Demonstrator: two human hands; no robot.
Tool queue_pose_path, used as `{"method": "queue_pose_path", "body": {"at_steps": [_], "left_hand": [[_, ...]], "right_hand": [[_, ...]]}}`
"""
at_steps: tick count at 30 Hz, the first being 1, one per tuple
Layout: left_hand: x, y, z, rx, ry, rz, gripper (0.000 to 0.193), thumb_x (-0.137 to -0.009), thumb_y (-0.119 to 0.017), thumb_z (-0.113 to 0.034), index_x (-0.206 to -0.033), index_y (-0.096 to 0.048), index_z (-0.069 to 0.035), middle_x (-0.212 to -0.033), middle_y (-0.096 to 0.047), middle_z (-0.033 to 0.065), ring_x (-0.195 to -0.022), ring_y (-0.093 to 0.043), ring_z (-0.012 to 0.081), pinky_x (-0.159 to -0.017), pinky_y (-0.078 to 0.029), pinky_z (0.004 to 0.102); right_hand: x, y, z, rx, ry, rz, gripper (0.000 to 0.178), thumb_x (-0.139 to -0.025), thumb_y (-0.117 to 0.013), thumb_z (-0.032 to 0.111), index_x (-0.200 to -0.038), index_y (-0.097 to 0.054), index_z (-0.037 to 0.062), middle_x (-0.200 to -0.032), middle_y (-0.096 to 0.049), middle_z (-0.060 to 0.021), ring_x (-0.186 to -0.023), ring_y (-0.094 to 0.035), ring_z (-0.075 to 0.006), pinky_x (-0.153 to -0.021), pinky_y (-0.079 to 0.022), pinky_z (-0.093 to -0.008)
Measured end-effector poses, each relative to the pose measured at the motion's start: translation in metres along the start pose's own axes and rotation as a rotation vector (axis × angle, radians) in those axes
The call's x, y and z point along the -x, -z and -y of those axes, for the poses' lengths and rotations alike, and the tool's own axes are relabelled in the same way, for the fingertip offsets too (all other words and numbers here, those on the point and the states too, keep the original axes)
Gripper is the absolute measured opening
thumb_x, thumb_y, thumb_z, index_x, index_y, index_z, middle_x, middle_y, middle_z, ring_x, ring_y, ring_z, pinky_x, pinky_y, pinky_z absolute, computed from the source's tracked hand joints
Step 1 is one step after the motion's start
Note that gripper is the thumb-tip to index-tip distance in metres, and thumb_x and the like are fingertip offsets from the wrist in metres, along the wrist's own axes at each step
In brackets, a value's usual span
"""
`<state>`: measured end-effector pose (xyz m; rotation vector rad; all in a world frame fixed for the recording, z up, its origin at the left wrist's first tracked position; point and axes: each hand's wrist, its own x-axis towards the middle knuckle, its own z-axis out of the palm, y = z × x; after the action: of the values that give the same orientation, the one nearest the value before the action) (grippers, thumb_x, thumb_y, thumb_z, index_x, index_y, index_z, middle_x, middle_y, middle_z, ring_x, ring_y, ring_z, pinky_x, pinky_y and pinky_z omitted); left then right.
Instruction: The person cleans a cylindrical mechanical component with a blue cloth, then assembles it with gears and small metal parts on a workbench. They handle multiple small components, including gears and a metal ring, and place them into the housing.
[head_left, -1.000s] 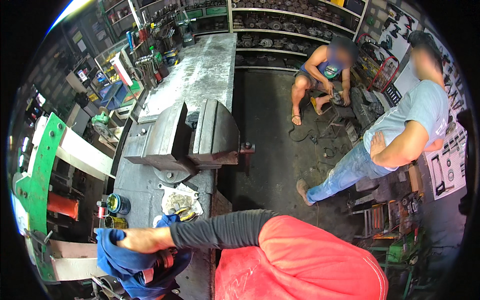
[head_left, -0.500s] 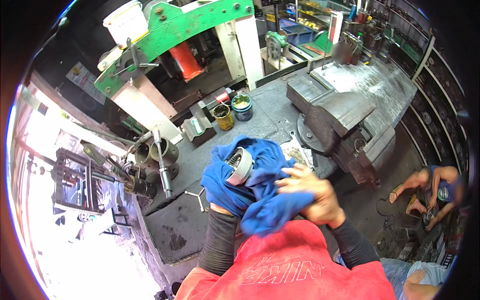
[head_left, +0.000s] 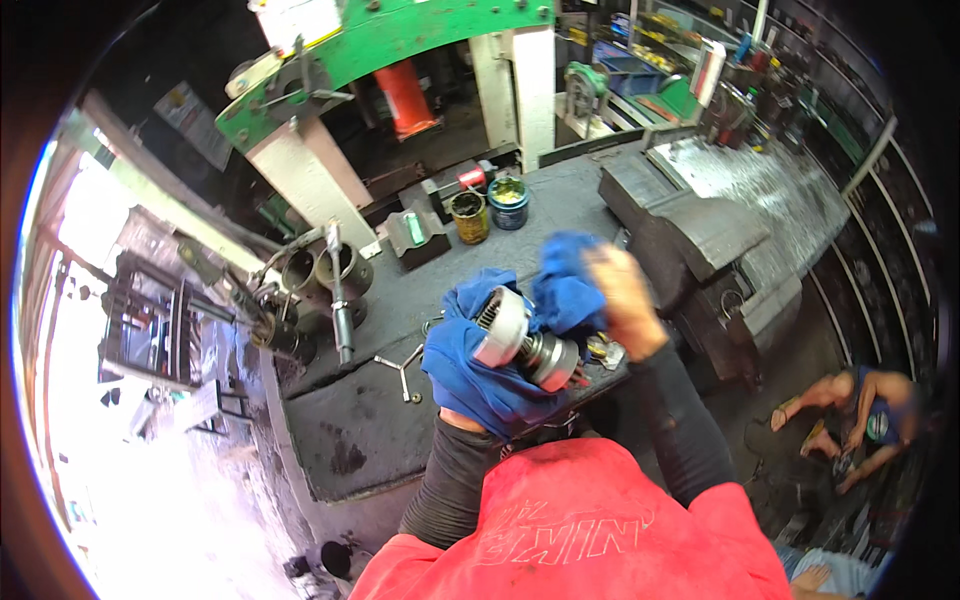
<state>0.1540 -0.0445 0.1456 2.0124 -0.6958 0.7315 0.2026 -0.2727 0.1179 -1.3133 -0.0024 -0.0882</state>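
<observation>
A round metal part with teeth inside its rim and a ribbed shaft end (head_left: 502,328) lies in a bunched blue cloth (head_left: 455,365), held up just in front of me. My left hand (head_left: 466,422) is under that cloth, closed around the part through it. Most of its fingers are hidden; only the wrist side shows. My right hand (head_left: 622,300) is closed on a wad of blue cloth, just right of the part and smeared by motion. Whether this wad belongs to the same cloth, I cannot tell.
The dark workbench (head_left: 345,420) carries a three-armed wrench (head_left: 400,370), two open cans (head_left: 469,218) and a big bench vise (head_left: 700,240). Metal cylinders (head_left: 340,275) stand at left, behind them a green press frame (head_left: 400,45). A person (head_left: 870,420) crouches on the floor at right.
My right hand has swung up and away from me with the wad of cloth. More of the metal part, including its shaft end, is uncovered. My left hand has shifted slightly.
</observation>
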Motion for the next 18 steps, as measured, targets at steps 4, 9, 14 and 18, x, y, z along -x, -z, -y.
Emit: {"method": "queue_pose_path", "body": {"at_steps": [4, 9, 14, 18], "left_hand": [[0.025, 0.006, 0.020, -0.260, 0.080, 0.016, 0.036, -0.080, -0.081, -0.032, -0.106, -0.074, -0.008, -0.095, -0.070, 0.0135, -0.088, -0.069, 0.0340, -0.078, -0.054, 0.0416], [0.057, -0.027, 0.041, 0.620, 0.422, 0.110, 0.027, -0.099, -0.068, -0.025, -0.118, -0.066, -0.007, -0.101, -0.066, 0.0066, -0.094, -0.067, 0.0231, -0.084, -0.057, 0.0379], [0.030, -0.024, 0.020, 0.350, 0.423, 0.065, 0.027, -0.098, -0.066, -0.023, -0.119, -0.065, -0.006, -0.103, -0.071, 0.0073, -0.094, -0.070, 0.0199, -0.085, -0.058, 0.0326], [0.005, 0.001, 0.008, 0.042, 0.764, 0.018, 0.026, -0.091, -0.073, -0.024, -0.108, -0.074, -0.005, -0.099, -0.078, 0.0109, -0.087, -0.075, 0.0238, -0.082, -0.059, 0.0356]], "right_hand": [[0.061, -0.024, 0.047, 0.031, 0.280, 0.098, 0.048, -0.101, -0.074, 0.033, -0.132, -0.060, -0.0009, -0.125, -0.072, -0.0206, -0.120, -0.072, -0.0329, -0.106, -0.058, -0.0475], [0.071, -0.053, 0.016, 0.700, 0.336, 0.362, 0.085, -0.081, -0.091, 0.030, -0.150, -0.054, -0.0033, -0.153, -0.058, -0.0207, -0.142, -0.058, -0.0339, -0.119, -0.045, -0.0430], [0.065, -0.018, -0.008, 0.353, 0.125, 0.451, 0.075, -0.082, -0.089, 0.026, -0.144, -0.060, -0.0026, -0.136, -0.069, -0.0153, -0.125, -0.067, -0.0292, -0.109, -0.050, -0.0416], [0.063, -0.035, -0.002, 0.676, 0.495, 0.262, 0.054, -0.079, -0.083, 0.025, -0.123, -0.071, -0.0034, -0.132, -0.067, -0.0255, -0.116, -0.066, -0.0430, -0.104, -0.050, -0.0438]]}}
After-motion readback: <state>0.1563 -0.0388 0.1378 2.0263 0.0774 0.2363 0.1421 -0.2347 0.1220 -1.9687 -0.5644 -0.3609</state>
